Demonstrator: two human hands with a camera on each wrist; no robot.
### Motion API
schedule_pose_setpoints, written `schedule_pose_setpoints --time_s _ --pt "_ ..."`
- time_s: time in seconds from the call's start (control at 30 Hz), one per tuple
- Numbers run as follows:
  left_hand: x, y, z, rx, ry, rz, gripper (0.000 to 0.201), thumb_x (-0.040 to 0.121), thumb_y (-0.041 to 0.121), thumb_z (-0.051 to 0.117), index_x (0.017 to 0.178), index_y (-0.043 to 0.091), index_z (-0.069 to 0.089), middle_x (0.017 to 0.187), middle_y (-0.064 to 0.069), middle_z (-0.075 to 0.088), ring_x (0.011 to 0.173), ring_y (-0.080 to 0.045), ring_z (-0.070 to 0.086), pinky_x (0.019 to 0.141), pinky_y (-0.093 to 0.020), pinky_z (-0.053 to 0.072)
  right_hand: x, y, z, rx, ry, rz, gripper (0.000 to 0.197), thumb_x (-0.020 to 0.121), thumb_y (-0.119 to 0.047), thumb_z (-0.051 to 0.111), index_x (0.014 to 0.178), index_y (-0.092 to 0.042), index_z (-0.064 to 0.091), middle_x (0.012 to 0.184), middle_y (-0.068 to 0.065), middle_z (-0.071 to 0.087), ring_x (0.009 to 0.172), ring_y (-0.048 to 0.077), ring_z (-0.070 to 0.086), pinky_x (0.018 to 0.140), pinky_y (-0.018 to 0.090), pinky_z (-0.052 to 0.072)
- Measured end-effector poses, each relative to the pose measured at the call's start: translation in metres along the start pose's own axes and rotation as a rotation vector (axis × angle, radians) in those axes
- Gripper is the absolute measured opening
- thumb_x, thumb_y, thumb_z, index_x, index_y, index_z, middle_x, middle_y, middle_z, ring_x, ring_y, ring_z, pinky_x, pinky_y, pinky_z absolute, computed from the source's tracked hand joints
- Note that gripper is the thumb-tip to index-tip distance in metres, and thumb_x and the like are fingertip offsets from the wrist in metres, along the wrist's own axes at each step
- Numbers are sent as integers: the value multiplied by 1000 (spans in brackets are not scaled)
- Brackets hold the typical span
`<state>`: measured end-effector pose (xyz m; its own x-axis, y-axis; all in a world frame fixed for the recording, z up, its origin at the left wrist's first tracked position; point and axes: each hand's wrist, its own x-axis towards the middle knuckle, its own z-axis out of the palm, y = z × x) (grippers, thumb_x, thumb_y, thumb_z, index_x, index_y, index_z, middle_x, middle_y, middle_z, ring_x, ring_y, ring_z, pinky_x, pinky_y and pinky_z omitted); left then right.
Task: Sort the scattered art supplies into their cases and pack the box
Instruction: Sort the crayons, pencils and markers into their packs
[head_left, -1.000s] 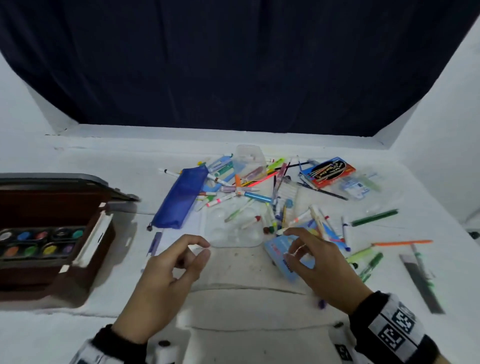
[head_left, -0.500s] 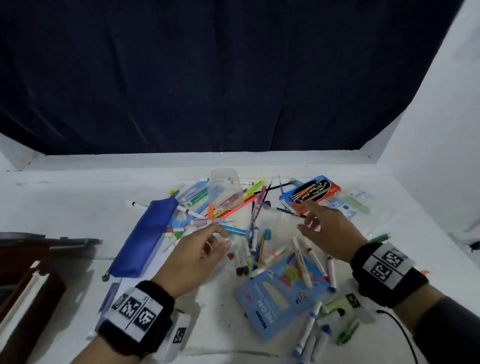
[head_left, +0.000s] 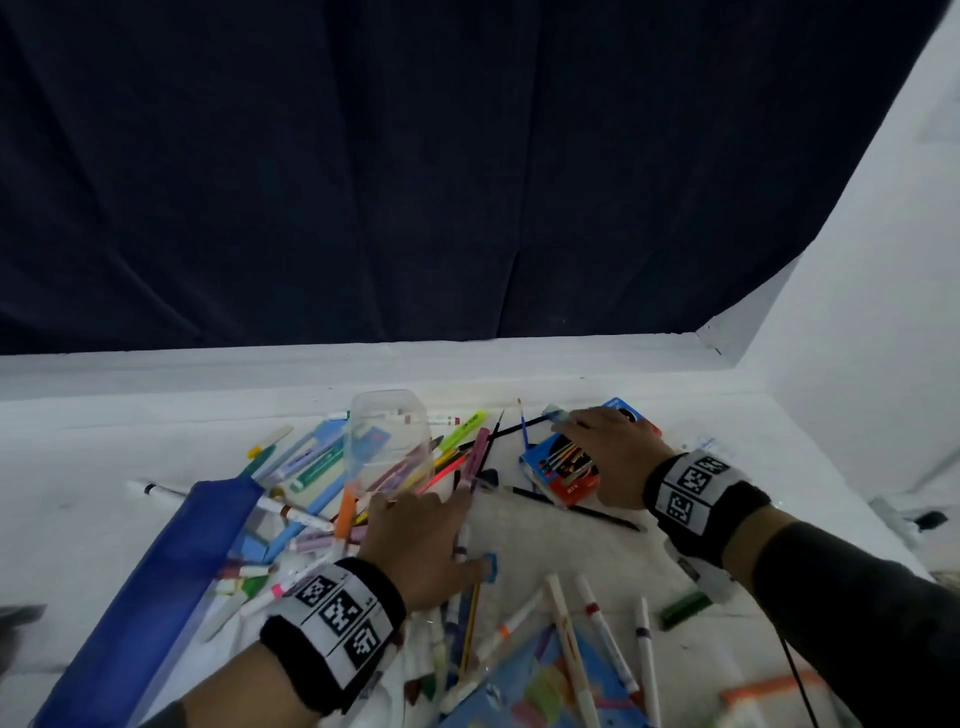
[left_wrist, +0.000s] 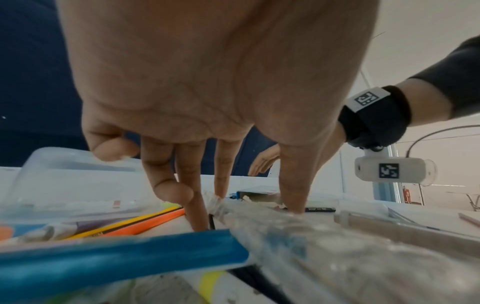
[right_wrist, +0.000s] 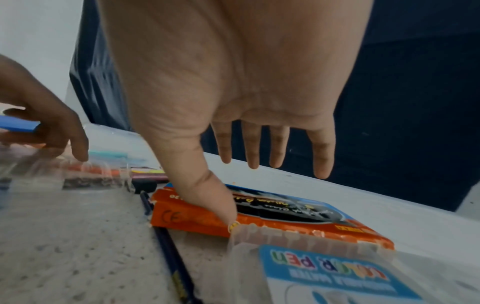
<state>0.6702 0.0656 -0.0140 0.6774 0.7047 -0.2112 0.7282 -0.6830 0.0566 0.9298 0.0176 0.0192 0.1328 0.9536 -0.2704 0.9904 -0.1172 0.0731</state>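
Markers and pencils (head_left: 332, 499) lie in a heap in the middle of the white table (head_left: 104, 452). My left hand (head_left: 452, 530) reaches into the heap, its straight fingertips (left_wrist: 200, 222) pressing down on a crinkled clear plastic sleeve (left_wrist: 272, 228). A blue marker (left_wrist: 116, 257) lies under the wrist. My right hand (head_left: 587, 452) hovers flat over an orange and blue brush box (head_left: 563, 470). Its fingers are spread and straight, and its thumb (right_wrist: 223, 207) touches the box's near edge (right_wrist: 272, 224).
A clear plastic tub (head_left: 389, 436) stands behind the heap, and a blue zip pouch (head_left: 171, 571) lies at the left. A blue neon marker box (head_left: 540, 691) sits near me. A clear "color pen" case (right_wrist: 332, 273) lies beside the brush box. A dark curtain (head_left: 415, 182) backs the table.
Both hands have moved away from me into the pile. The right hand went from the neon box to the brush box. My view swung right, and the wooden paint case left the frame.
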Motion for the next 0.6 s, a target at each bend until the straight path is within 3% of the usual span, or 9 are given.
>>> schedule_pose_setpoints --time_s 0.13,0.23,0.3,0.37,0.47,0.53,0.6 --pt "5 -1 4 -70 -33 31 76 80 76 52 141 35 30 108 5 63 112 -25 56 102 -50 28 18 -2 3 -48 -92 -64 86 87 -47 63 155 -28 13 163 -1 9 151 26 7 115 61 21" --pt "2 -1 -2 -219 58 49 69 73 75 58 130 41 35 103 12 59 107 -17 55 97 -45 32 25 -3 9 -74 -74 -97 77 87 -57 58 150 -28 24 157 0 27 146 25 20 114 62 23" --pt "-4 -1 -10 -361 167 70 62 77 59 67 131 42 40 94 19 53 100 -10 54 94 -42 38 25 -4 12 -109 -31 -121 72 86 -58 59 145 -28 30 148 0 37 141 23 30 113 61 24" --pt "-10 -2 -18 -520 296 108 53 80 39 75 126 43 48 94 22 56 94 -4 56 87 -38 47 21 -7 10 -115 26 -137 72 85 -54 61 144 -27 31 147 2 36 138 23 35 115 57 23" --pt "-22 -8 -30 -793 449 99 47 81 22 80 112 44 52 86 15 64 71 0 60 64 -19 46 9 -13 1 -115 147 -169 78 81 -41 67 147 -27 28 147 3 34 134 24 38 117 51 21" --pt "-35 -14 -39 -967 496 35 59 82 14 80 117 49 48 81 7 60 60 -6 59 58 -20 46 -4 -21 -10 -91 227 -179 81 79 -42 68 148 -28 28 143 1 35 131 23 41 119 48 20" --pt "-53 -23 -46 -1109 546 8 65 81 11 80 122 49 46 84 2 60 59 -7 55 57 -22 46 -23 -32 -24 -37 266 -180 82 79 -50 66 148 -28 27 142 0 35 131 20 41 121 47 16"
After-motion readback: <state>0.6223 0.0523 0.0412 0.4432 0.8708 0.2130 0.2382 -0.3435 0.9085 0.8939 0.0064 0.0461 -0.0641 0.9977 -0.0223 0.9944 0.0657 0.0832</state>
